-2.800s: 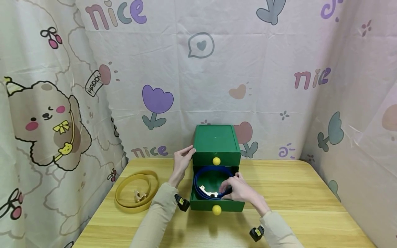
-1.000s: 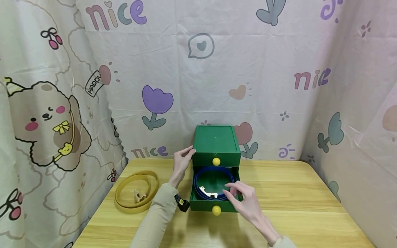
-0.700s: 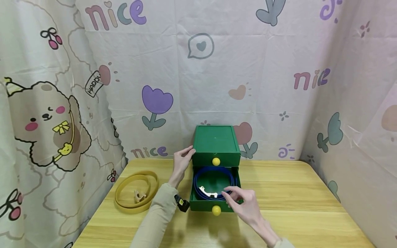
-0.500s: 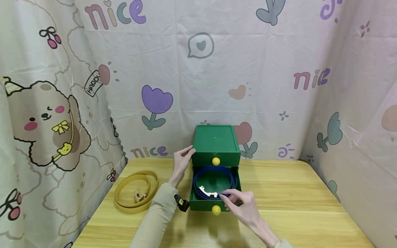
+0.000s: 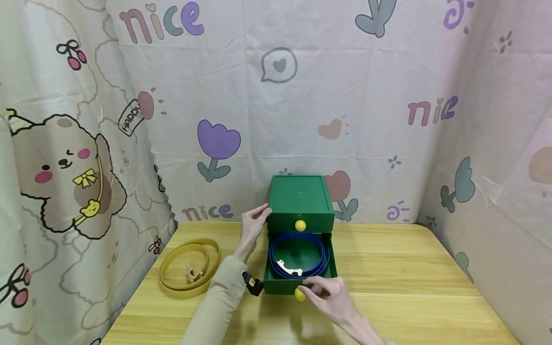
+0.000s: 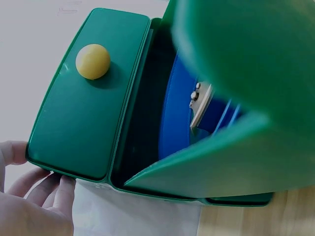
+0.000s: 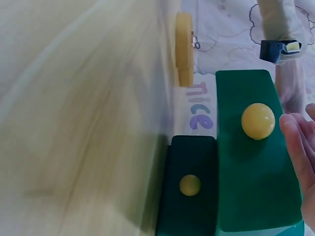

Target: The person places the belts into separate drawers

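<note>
A green two-drawer box (image 5: 302, 194) stands on the table, its lower drawer (image 5: 282, 287) pulled out. Inside that drawer lies a coiled blue belt (image 5: 319, 247) with a shiny gold buckle (image 5: 288, 268). My left hand (image 5: 252, 227) touches the box's upper left side near the front; in the left wrist view its fingertips (image 6: 66, 184) rest along the side edge. My right hand (image 5: 334, 299) is at the lower drawer's front, thumb and forefinger parted beside the yellow knob (image 5: 300, 294). In the right wrist view the fingers (image 7: 293, 135) stand just off that knob.
A coiled yellow belt (image 5: 166, 273) with a gold buckle lies on the wooden table (image 5: 388, 268) left of the box. The upper drawer's yellow knob (image 5: 300, 225) shows on its closed front. A printed curtain (image 5: 366, 96) hangs behind and at both sides.
My right hand has come out of the lower drawer, leaving the blue belt there, and moved down and left to the drawer's knob. My left hand has stayed at the box.
</note>
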Motion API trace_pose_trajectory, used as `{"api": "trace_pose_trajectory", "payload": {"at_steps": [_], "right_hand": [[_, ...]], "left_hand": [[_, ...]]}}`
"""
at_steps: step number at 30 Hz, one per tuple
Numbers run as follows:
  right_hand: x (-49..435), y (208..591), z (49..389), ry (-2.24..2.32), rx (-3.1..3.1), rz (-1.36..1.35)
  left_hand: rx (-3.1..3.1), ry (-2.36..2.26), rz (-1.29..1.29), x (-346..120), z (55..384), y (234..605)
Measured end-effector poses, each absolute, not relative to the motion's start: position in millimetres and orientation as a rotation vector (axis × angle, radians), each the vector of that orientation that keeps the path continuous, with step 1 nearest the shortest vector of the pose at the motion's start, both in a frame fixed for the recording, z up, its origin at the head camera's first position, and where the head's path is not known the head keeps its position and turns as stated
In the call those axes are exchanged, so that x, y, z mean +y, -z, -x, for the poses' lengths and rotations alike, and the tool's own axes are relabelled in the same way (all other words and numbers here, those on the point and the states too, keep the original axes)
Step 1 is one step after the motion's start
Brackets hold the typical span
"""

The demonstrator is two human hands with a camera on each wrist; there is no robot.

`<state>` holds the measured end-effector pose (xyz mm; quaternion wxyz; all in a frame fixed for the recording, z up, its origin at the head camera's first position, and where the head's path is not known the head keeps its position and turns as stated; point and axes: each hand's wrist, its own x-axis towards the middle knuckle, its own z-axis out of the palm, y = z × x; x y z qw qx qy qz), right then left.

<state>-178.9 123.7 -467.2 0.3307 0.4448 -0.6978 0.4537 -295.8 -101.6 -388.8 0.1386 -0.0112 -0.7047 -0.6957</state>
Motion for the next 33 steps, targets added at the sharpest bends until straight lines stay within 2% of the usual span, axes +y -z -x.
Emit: {"api": "trace_pose_trajectory", "payload": {"at_steps": [15, 33], "right_hand": [[123.7, 486.1, 178.7, -1.137, -1.917, -1.151], [128.0, 483.8, 171.8, -1.202, -2.187, -1.104]], "left_hand": [[-2.043, 1.997, 0.021, -101.7, 295.0, 388.0], [-2.034, 2.02, 0.03, -101.8, 296.2, 388.6]]}}
